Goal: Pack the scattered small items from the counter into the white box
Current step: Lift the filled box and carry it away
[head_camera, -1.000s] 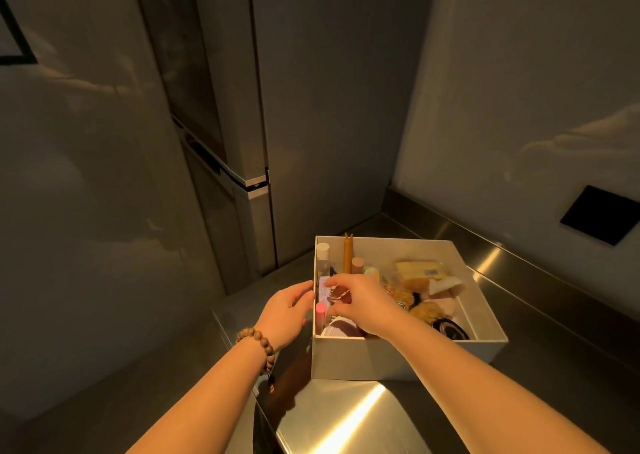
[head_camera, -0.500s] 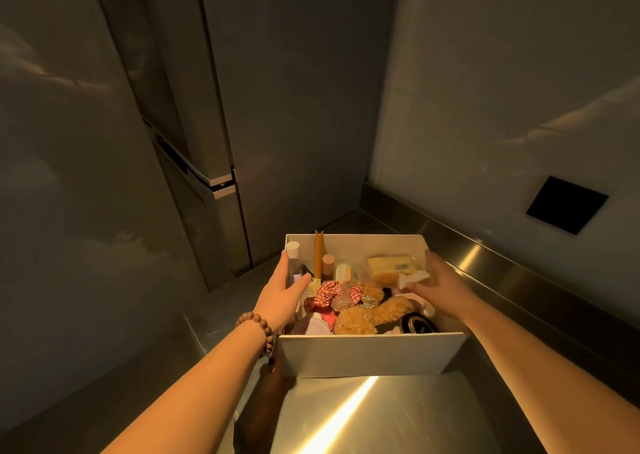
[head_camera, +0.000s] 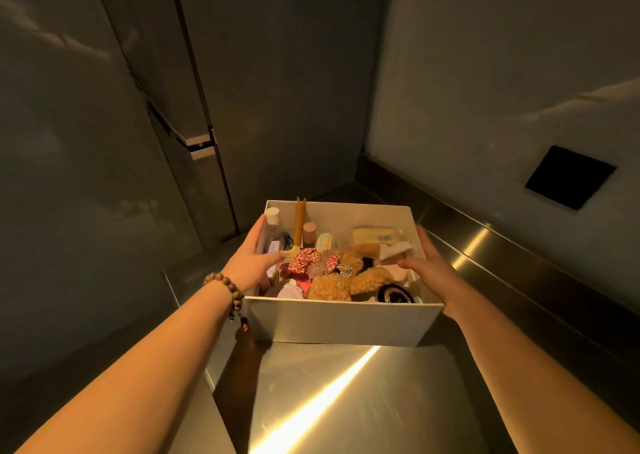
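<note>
Dimly lit, the white box [head_camera: 341,322] is gripped at both walls: left hand [head_camera: 254,259] and right hand [head_camera: 427,263] hide them; the contents between are jumbled.

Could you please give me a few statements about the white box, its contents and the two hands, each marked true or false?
1. The left hand and the right hand grip opposite side walls of the white box. True.
2. The box is empty. False: it holds a brown plush bear, a red checked scrunchie and other small items.
3. A beaded bracelet is on the left wrist. True.
4. The right hand holds the plush bear. False: its thumb hooks over the box's right wall.
5. The box is closed with a lid. False: it is open, and no lid is visible.
</note>
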